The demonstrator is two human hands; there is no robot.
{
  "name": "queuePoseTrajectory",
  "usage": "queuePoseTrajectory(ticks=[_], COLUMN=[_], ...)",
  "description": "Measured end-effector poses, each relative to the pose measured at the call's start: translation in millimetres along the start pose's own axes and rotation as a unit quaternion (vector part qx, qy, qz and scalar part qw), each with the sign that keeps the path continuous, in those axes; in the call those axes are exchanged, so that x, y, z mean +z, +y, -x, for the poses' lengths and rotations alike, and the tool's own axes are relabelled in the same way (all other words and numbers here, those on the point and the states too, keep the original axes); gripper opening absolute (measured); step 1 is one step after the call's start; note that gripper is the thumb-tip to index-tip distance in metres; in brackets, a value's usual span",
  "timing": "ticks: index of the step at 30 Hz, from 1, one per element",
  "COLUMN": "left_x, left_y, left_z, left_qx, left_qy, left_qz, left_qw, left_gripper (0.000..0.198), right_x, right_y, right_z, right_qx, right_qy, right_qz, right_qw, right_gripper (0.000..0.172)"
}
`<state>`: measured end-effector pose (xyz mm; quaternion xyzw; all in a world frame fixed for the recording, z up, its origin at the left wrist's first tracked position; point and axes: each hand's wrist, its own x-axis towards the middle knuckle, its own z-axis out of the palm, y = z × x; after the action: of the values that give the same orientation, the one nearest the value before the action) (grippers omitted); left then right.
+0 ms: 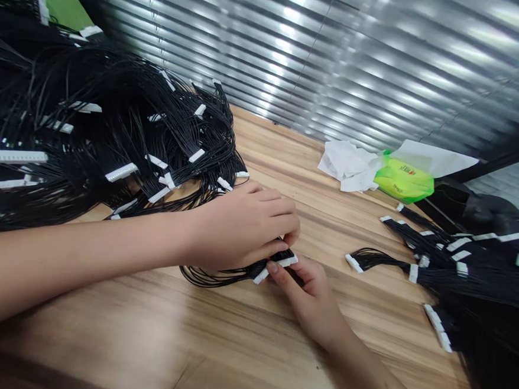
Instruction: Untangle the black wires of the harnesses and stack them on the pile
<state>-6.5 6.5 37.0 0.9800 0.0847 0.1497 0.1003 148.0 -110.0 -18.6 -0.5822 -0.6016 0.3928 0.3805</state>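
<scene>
Wood-grain tabletop [96,348], near edge: right hand [311,303], partly closed, thumb pressed on a white multi-pin connector [276,268] at the end of a black wire harness [216,274], fingers curled behind it. Left hand [244,225], reaching in from the left, curled nearly shut over the same harness just behind the connector. Harness held above the table's middle, its loose wire loop trailing left. To the right: heap of similar harnesses [447,276], white connectors mostly facing left. Far left: larger tangled harness pile [104,134], just beyond the left hand. Far right: green plastic packet [404,178], crumpled white tissue [349,166], white paper sheet [434,157]. Far edge: metal slatted blinds [365,51]. Risk: a loop catching the nearby pile, where a sharp tug could strain wires at the connector.
</scene>
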Motion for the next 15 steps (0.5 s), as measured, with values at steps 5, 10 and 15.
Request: queuePoseTrajectory(ticks=[5,10,15], left_x=[-2.8,-33.3,-60.1], left_y=[3.6,-10.2,-20.9], left_z=[0.2,-1.4,0.1], left_qx=[-0.014,-0.103,-0.160], left_qy=[0.018,0.097,0.003], left_qz=[-0.056,0.085,0.279], left_qw=[0.998,0.986,0.947], left_gripper=[0.024,0.052,0.064], right_x=[0.5,0.7,0.8], right_y=[1.0,-0.3,-1.2], right_z=[0.5,-0.4,-0.6], right_qx=[0.018,0.026,0.036], right_qy=[-0.002,0.015,0.025], right_qz=[-0.005,-0.033,-0.066], right_qw=[1.000,0.999,0.997], right_gripper=[0.033,0.030,0.028])
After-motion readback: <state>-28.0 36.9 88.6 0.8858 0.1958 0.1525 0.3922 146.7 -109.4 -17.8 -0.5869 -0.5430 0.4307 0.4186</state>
